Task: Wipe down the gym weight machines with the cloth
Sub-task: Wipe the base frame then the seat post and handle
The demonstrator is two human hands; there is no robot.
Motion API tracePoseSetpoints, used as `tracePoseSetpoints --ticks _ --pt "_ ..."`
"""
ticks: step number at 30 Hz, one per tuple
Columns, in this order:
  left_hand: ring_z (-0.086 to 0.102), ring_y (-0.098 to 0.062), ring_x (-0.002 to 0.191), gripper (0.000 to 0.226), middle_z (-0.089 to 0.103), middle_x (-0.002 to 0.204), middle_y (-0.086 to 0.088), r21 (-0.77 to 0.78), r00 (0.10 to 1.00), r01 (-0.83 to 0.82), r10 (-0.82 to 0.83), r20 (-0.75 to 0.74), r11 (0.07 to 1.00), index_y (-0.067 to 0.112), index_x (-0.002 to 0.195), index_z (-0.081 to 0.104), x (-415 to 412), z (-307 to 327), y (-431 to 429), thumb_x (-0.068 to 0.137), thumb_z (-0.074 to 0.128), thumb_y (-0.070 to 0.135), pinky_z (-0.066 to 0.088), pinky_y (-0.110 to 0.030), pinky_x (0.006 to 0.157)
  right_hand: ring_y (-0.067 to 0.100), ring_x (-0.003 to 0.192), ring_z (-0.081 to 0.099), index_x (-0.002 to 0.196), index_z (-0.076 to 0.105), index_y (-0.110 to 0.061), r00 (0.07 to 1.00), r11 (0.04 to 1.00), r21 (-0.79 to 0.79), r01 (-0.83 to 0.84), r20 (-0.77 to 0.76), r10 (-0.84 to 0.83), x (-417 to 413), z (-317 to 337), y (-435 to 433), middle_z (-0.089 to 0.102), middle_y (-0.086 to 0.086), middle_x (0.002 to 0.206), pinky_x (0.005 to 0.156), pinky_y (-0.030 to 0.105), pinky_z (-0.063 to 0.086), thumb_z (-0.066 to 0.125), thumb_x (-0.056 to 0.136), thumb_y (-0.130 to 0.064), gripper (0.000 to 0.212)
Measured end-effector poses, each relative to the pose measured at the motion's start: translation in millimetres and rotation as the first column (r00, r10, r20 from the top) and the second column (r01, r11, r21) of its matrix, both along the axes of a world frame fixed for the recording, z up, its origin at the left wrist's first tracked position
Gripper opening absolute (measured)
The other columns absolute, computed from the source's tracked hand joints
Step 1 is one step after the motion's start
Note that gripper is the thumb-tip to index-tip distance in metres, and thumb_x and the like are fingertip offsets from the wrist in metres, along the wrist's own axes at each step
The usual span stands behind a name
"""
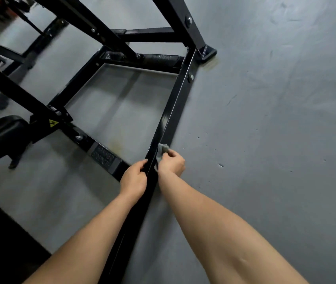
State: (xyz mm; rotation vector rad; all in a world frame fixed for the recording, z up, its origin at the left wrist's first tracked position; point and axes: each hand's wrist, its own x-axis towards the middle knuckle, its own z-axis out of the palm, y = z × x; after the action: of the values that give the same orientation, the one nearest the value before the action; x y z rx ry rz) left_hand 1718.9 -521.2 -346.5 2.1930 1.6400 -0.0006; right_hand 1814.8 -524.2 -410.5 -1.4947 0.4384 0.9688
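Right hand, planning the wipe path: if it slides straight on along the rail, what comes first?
Likely the bolt head on the side of the base rail; up to it the rail looks bare.

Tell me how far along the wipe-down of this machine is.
Done: cannot tell; the floor rail shines ahead of the grey cloth. In hand: right hand holds the cloth on that rail, left hand grips it. Left: probably the crossbars and diagonal struts.

A yellow warning-triangle sticker [52, 124] sits on the black frame [173, 107].
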Motion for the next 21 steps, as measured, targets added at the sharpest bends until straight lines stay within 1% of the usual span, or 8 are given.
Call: tracePoseSetpoints --ticks 3,5,7,9,12,14,17,21 --pt "0.049 -0.017 0.139 0.071 0.054 0.152 0.003 -0.001 0.994 0.096 -0.096 -0.054 0.995 0.021 0.148 0.057 1.8 -2.2 7.7 0.086 0.042 -0.01 0.035 -0.03 0.117 0.021 0.097 0.073 0.107 0.081 -0.033 1.0 0.998 0.061 0.015 0.012 -0.015 15.0 0.4 8.4 0.079 -0.005 0.103 0.088 0.029 0.057 0.069 0.09 -0.02 0.025" --pt "0.053 -0.019 0.133 0.076 0.054 0.148 0.003 -0.043 0.988 0.105 -0.11 -0.108 0.994 0.025 0.152 0.051 3.9 -1.2 20.2 0.085 0.042 -0.009 0.04 -0.033 0.112 0.022 0.109 0.07 0.119 0.078 -0.03 0.992 0.995 0.048 -0.091 0.091 0.086 -3.0 2.0 1.8 0.077 -0.003 0.117 0.093 0.024 0.05 0.066 0.093 -0.015 0.032" --pt "0.055 -0.023 0.129 0.076 0.055 0.141 -0.002 -0.085 0.977 0.133 -0.145 -0.155 0.987 0.029 0.155 0.046 10.4 -0.7 30.5 0.087 0.042 -0.006 0.043 -0.038 0.11 0.022 0.117 0.067 0.128 0.074 -0.028 0.975 0.988 0.015 -0.152 0.167 0.147 -31.2 -4.2 -9.4 0.074 -0.003 0.126 0.101 0.027 0.047 0.063 0.096 -0.013 0.037" --pt "0.052 -0.028 0.129 0.07 0.053 0.136 -0.005 -0.099 0.962 0.181 -0.197 -0.189 0.978 0.029 0.156 0.045 17.8 -1.9 36.3 0.093 0.043 -0.001 0.042 -0.041 0.109 0.022 0.122 0.065 0.132 0.072 -0.026 0.956 0.984 0.003 -0.18 0.237 0.174 -45.5 -6.3 -15.4 0.072 -0.004 0.132 0.104 0.028 0.045 0.06 0.098 -0.012 0.038" --pt "0.046 -0.026 0.136 0.055 0.049 0.146 -0.002 -0.056 0.947 0.217 -0.224 -0.229 0.975 0.026 0.154 0.049 29.5 -5.5 38.8 0.101 0.045 0.01 0.041 -0.041 0.109 0.024 0.129 0.061 0.137 0.068 -0.022 0.944 0.981 -0.01 -0.195 0.27 0.19 -29.5 -8.7 -1.2 0.067 -0.001 0.14 0.105 0.025 0.04 0.056 0.101 -0.011 0.04" --pt "0.038 -0.021 0.145 0.054 0.041 0.158 0.002 -0.022 0.935 0.242 -0.239 -0.26 0.97 0.023 0.154 0.049 34.7 -8.2 36.0 0.102 0.045 0.01 0.037 -0.037 0.115 0.026 0.131 0.059 0.141 0.065 -0.024 0.931 0.976 0.005 -0.218 0.3 0.206 -5.8 -7.9 10.2 0.065 0.0 0.143 0.106 0.026 0.038 0.053 0.102 -0.009 0.044" --pt "0.025 -0.017 0.154 0.064 0.027 0.169 0.008 0.0 0.926 0.278 -0.268 -0.265 0.961 0.016 0.157 0.043 38.1 -9.2 31.9 0.095 0.046 0.001 0.025 -0.033 0.124 0.028 0.13 0.058 0.145 0.061 -0.025 0.893 0.955 0.001 -0.298 0.355 0.278 47.8 -2.8 29.8 0.065 0.003 0.142 0.101 0.027 0.039 0.051 0.1 -0.005 0.05" --pt "0.027 -0.013 0.153 0.072 0.026 0.168 0.015 0.024 0.933 0.28 -0.266 -0.241 0.96 0.018 0.156 0.045 32.6 -12.1 33.2 0.089 0.04 -0.007 0.025 -0.03 0.123 0.031 0.125 0.059 0.136 0.062 -0.011 0.797 0.855 -0.044 -0.516 0.341 0.498 126.4 8.4 59.0 0.065 0.011 0.133 0.086 0.026 0.04 0.05 0.098 -0.003 0.041"
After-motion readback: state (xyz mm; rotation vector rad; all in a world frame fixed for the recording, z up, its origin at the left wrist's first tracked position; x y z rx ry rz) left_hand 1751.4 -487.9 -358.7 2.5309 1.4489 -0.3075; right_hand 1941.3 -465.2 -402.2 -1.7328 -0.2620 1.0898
